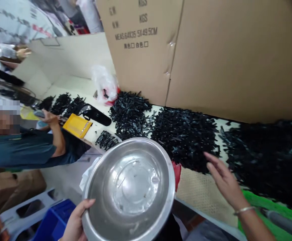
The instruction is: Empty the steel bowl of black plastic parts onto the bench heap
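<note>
Below the desk edge, near the bottom of the view, the left hand (74, 222) holds a round steel bowl (129, 189) by its rim, thumb on the inner side; the bowl is shiny, tilted toward the camera, and almost bare inside, with only a few small dark specks. The right hand (223, 180) is open with fingers spread, holding nothing, just at the near edge of a pile of small black plastic parts (183, 134). Behind the piles stands a big cardboard box (161, 40) printed with "G.W. KGS", "N.W. KGS" and "MEAS.64X35.5X49.5CM". The desk (201, 190) is pale, with a mesh mat. At the left, another person (22, 150) sits by a yellow pack (77, 125).
</note>
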Motion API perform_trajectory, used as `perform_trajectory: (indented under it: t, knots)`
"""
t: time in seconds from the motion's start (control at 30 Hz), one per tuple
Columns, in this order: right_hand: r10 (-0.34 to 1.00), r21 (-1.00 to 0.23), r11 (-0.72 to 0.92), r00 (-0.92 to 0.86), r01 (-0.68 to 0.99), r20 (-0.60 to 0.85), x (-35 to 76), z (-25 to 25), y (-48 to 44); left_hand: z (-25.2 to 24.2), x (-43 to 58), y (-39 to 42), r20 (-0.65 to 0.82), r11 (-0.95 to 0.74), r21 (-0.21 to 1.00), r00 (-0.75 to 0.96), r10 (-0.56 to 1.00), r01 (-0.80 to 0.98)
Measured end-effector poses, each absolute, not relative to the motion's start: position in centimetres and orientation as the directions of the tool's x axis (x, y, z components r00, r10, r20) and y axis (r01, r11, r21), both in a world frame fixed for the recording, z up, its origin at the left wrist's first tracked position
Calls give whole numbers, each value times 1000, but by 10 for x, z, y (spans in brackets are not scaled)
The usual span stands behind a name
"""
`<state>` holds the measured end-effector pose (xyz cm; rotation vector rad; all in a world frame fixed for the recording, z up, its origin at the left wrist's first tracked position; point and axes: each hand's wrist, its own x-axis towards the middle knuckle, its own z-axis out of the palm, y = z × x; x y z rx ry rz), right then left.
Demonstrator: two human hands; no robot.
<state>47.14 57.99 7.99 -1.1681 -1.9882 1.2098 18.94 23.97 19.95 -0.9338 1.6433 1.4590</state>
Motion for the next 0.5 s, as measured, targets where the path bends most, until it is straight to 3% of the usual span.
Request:
perform_trajectory:
  t: [0.03,0.1,0.2,0.27,0.37,0.5]
  knots:
    - [844,-951,18,-515,308,-150,461,89,560,200,192,240,-884,69,465,-468,-25,-883]
    - [656,-917,-331,-644,222,-393,445,101,520,203,199,239,-884,43,468,-468,1,-883]
    - [368,-748,-630,-768,208,-523,433,108,470,209,207,226,-880,29,476,-475,10,-879]
    - [275,-652,-737,-802,179,-530,430,111,447,210,209,212,-866,4,501,-501,-1,-866]
    - [241,-582,-800,-808,148,-538,425,122,425,210,211,189,-842,-43,539,-538,-43,-841]
    - [333,-666,-728,-766,163,-550,413,139,401,211,216,165,-824,-50,566,-565,-43,-823]
